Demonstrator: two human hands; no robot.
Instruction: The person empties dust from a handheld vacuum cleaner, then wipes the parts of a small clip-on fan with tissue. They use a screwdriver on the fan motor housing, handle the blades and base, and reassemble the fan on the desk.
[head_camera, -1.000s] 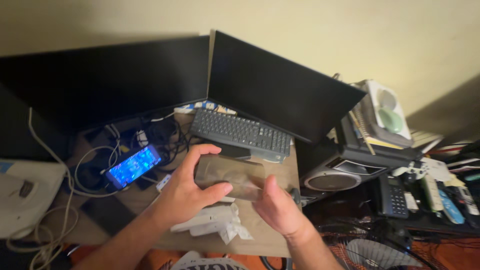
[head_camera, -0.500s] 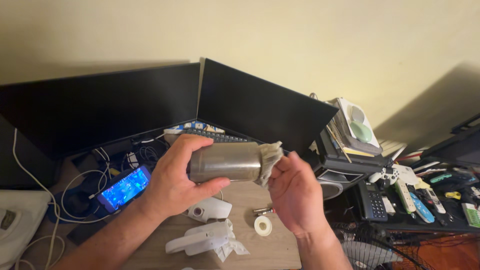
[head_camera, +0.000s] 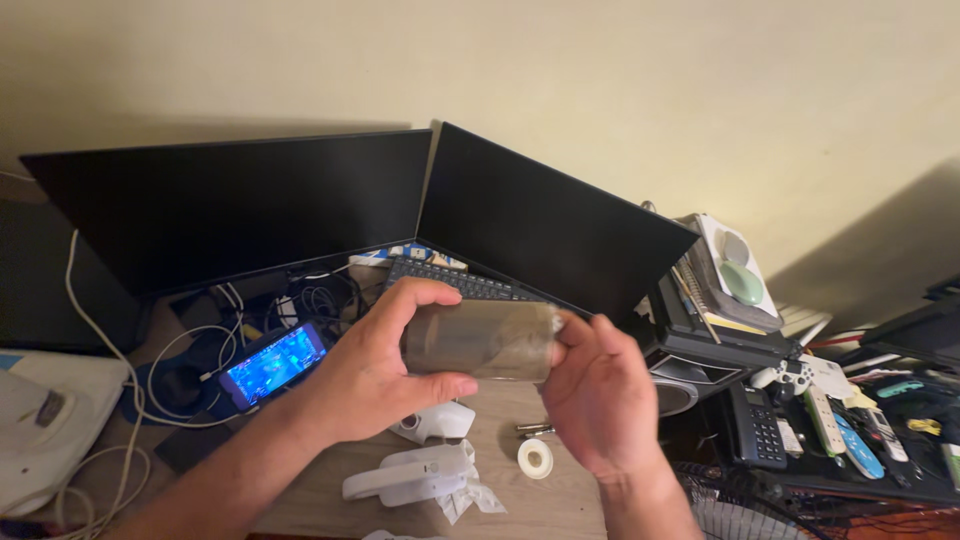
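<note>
I hold a grey metal cylinder, like a cup or tumbler (head_camera: 478, 340), sideways above the desk. My left hand (head_camera: 370, 372) wraps around its left part. My right hand (head_camera: 598, 392) covers its right end, with the fingers pressed against the opening; what is under the palm is hidden. Below the hands lie a white mouse (head_camera: 437, 422), a white device on crumpled wrapping (head_camera: 408, 476) and a small roll of white tape (head_camera: 535, 458).
Two dark monitors (head_camera: 250, 205) (head_camera: 545, 230) stand at the back with a keyboard (head_camera: 460, 284) between them. A lit phone (head_camera: 272, 363) sits among cables at left. A speaker (head_camera: 680, 385), desk phone (head_camera: 755, 430), game controller (head_camera: 788, 376) and remotes crowd the right.
The cylinder rose from near the desk to in front of the monitors. My right hand went from beside a crumpled cloth at the open end to covering that end.
</note>
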